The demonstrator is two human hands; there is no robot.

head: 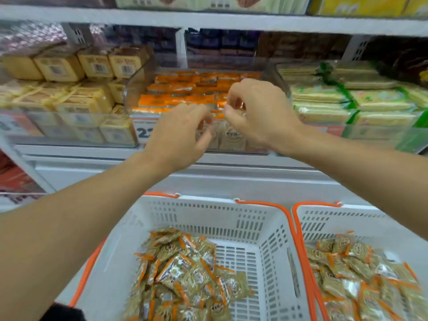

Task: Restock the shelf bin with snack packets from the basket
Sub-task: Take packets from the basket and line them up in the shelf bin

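A clear shelf bin at mid-shelf holds rows of orange-edged snack packets. Both my hands hover at its front edge. My left hand has loosely curled fingers by the front row, and I see nothing in it. My right hand has its thumb and forefinger curled around the top of a snack packet in the front row. Below, a white basket with orange handles holds a heap of the same gold packets.
A second white basket with more packets stands at the right. Yellow boxed biscuits fill the bin to the left, and green-wrapped wafers fill the bin to the right. A price tag sits on the bin's front. Another shelf runs above.
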